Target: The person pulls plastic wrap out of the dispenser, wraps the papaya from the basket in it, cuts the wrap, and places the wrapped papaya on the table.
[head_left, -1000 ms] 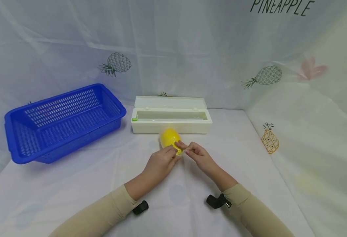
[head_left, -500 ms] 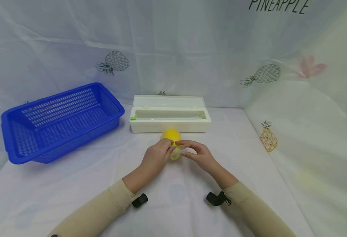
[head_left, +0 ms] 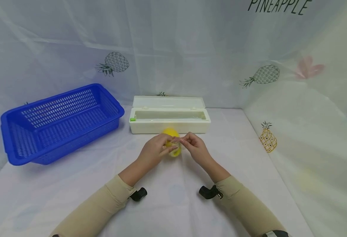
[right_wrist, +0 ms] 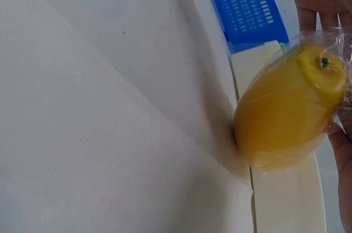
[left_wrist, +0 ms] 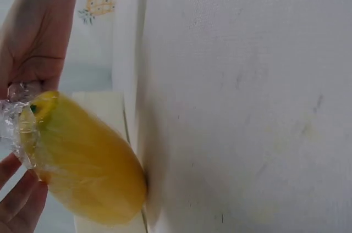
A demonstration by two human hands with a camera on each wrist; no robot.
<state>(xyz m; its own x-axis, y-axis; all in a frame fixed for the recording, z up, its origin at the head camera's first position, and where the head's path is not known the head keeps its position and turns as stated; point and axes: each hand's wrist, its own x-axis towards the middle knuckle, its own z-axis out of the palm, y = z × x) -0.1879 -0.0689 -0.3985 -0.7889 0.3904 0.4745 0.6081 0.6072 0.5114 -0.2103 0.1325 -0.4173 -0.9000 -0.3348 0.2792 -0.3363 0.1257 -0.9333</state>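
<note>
A yellow mango point(head_left: 171, 132) lies on the cloth, pointing toward me, in front of a white box. Clear cling film point(right_wrist: 322, 40) covers it, bunched at the near end around a green stem spot. My left hand point(head_left: 154, 151) pinches the film from the left, lower fingers by the fruit in the left wrist view. My right hand point(head_left: 197, 149) meets it from the right, thumb and forefinger pinching gathered film over the mango's near end. In the head view the hands hide much of the mango.
Behind the mango stands the white cling film box point(head_left: 170, 127), its lid point(head_left: 168, 102) raised and a green slider at its left end. A blue plastic basket point(head_left: 78, 141) stands at the left. A pineapple-print cloth point(head_left: 185, 65) hangs behind.
Half a second ago the right fingers were spread beside the mango; now they have closed to meet the left fingertips over its near end. The mango stays close to the box.
</note>
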